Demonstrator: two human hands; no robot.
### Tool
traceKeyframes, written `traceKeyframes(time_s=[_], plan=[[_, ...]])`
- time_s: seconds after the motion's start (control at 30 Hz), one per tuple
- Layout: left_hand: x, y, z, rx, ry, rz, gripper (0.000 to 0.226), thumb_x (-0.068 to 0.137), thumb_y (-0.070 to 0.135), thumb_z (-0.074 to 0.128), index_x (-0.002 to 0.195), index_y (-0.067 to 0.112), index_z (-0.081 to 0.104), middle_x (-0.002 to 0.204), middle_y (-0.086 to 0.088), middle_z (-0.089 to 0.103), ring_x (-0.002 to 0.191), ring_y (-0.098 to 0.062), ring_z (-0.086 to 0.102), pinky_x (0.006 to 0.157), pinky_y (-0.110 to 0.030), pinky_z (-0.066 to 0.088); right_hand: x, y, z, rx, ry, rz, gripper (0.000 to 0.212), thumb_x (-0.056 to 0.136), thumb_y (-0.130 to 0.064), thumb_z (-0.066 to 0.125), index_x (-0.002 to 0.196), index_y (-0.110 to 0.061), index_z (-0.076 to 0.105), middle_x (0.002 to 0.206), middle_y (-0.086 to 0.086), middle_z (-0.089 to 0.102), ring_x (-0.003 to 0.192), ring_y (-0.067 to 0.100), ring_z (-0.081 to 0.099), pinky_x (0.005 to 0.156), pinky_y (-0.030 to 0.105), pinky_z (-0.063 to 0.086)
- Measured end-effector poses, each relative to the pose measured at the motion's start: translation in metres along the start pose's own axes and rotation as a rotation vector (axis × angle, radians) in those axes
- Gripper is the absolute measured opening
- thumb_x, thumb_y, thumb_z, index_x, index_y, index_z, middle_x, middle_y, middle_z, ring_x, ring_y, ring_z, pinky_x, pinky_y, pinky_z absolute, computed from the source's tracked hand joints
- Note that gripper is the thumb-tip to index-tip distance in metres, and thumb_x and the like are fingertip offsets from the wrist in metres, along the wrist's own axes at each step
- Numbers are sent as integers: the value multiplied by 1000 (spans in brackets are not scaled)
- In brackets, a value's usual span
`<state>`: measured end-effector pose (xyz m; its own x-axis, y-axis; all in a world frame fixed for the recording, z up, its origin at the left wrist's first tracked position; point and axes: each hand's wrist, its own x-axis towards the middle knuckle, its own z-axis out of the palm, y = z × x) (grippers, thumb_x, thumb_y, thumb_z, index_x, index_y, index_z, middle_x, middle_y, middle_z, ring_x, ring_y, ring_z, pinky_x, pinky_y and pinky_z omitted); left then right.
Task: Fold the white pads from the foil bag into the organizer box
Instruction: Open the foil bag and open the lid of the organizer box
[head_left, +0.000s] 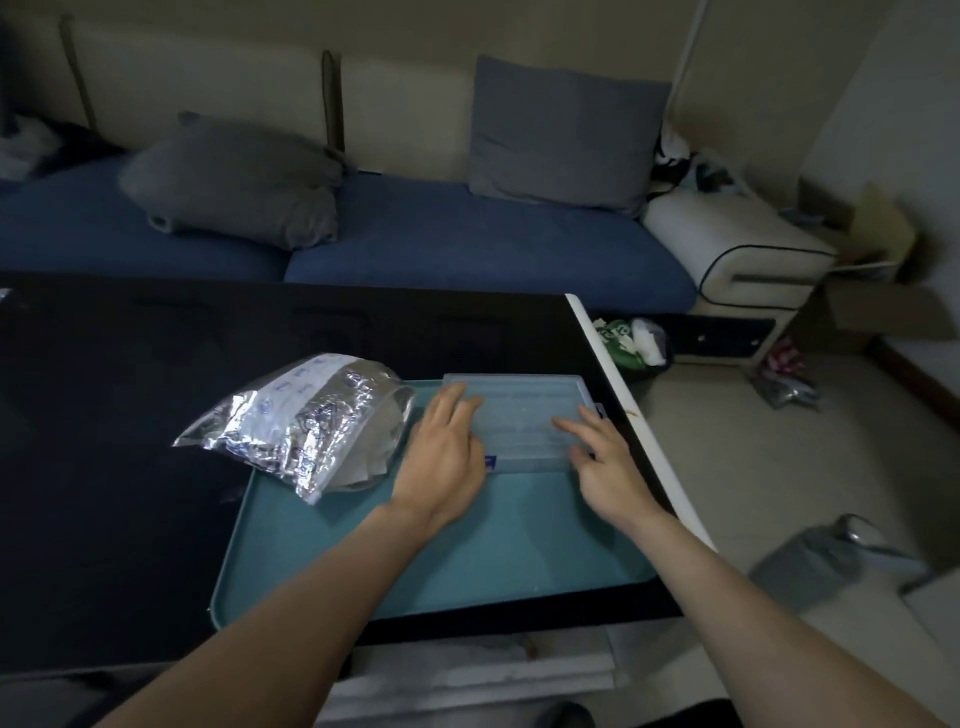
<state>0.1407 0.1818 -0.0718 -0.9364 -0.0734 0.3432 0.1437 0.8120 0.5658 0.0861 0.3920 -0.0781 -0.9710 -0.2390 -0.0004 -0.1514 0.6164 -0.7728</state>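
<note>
1. On the far left we see the black table (104, 415), which fills most of the near ground; behind it runs a blue sofa (467, 244) with two grey cushions (234, 182).
2. Next comes the foil bag (296, 421), crumpled and lying on its side, half on the table and half over the left rim of the teal tray (467, 545). Something white shows at its open mouth, probably the pads, though we cannot make them out clearly.
3. Our left hand (441, 457) lies on the left end of the organizer box (519, 415). Its fingers are stretched flat over the lid, pressing rather than clasping; the thumb is hidden under the hand.
4. The box is clear plastic and sits with its lid down at the far right corner of the tray, just beside the bag.
5. Our right hand (602, 457) rests on the right end of the box, fingers straight and spread over the lid, the fingertips near the front edge. It grasps nothing.
6. Past the white edge of the table, on the floor to the right, we see a small bin (636, 343), a cardboard box (872, 301) and a grey bundle (810, 566).
</note>
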Motion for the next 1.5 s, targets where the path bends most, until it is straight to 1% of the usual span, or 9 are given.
traceKeyframes(time_s=[0.17, 0.27, 0.4, 0.63, 0.77, 0.93, 1.2, 1.33, 1.5], plan=[[-4, -4, 18, -16, -180, -39, 58, 98, 22, 30, 152, 0, 24, 163, -18, 7, 151, -28, -9, 115, -21, -11, -2, 2, 4, 243, 54, 13, 50, 96, 7, 41, 122, -30, 63, 162, -1, 28, 155, 18, 4, 126, 40, 1], [-5, -9, 17, -24, -244, -44, 77, 88, 42, 21, 154, 2, 16, 164, -15, -4, 150, -25, -18, 114, -20, -13, -2, 8, 6, 223, 72, -14, 55, 90, 10, 43, 121, -31, 63, 161, -2, 29, 154, 18, 5, 126, 45, 6], [-5, -10, 18, 92, -288, -30, 89, 84, 23, 55, 156, 7, 6, 163, -12, -14, 148, -23, -24, 114, -22, -9, -6, 8, 10, 98, 74, -21, 75, 81, 23, 43, 129, -31, 60, 162, -6, 28, 154, 15, 4, 126, 43, 6], [-6, 5, 14, -254, -178, -284, 94, 80, 13, 68, 156, 16, 12, 162, -13, -3, 138, -32, 38, 107, -18, 30, 5, -2, -7, -129, 83, -48, 53, 80, -3, 77, 126, -26, 68, 150, 1, 46, 145, 22, 34, 116, 24, 25], [-6, -2, 11, -376, -120, -324, 109, 71, 15, 81, 154, 16, 11, 144, -5, 43, 128, -20, 47, 105, -20, 34, 9, -9, -32, -171, -5, -28, 52, 69, -13, 90, 117, -22, 74, 145, 4, 54, 137, 18, 45, 116, 28, 30], [-4, -7, 4, -501, -163, -445, 117, 76, 22, 84, 156, 10, 1, 130, 7, 51, 125, -12, 51, 112, -38, 39, 10, -14, -54, -227, 24, -46, 35, 77, -21, 86, 109, -29, 73, 127, 2, 64, 119, 21, 58, 105, 35, 44], [-10, -12, -1, -406, -177, -394, 79, 74, 20, 85, 143, 11, 45, 127, 0, 66, 114, -14, 63, 105, -36, 47, 29, -54, -27, 111, 822, -147, 36, 88, -28, 75, 105, -11, 47, 116, 9, 48, 89, 3, 59, 81, 20, 48], [-15, -13, -5, -284, -216, -384, 87, 74, 27, 84, 148, 12, 40, 133, -4, 63, 122, -17, 59, 108, -34, 43, 45, -60, 3, 190, 610, -162, 28, 103, -27, 54, 125, -10, 60, 128, 4, 59, 111, -1, 56, 101, 28, 47], [-20, -5, -11, -224, -226, -390, 80, 81, 24, 79, 149, 13, 38, 137, -7, 59, 127, -21, 54, 109, -30, 38, 64, -57, 36, -281, 22, -3, 53, 108, -44, 28, 157, -25, 30, 169, -2, 8, 155, 23, 7, 123, 45, 12]])
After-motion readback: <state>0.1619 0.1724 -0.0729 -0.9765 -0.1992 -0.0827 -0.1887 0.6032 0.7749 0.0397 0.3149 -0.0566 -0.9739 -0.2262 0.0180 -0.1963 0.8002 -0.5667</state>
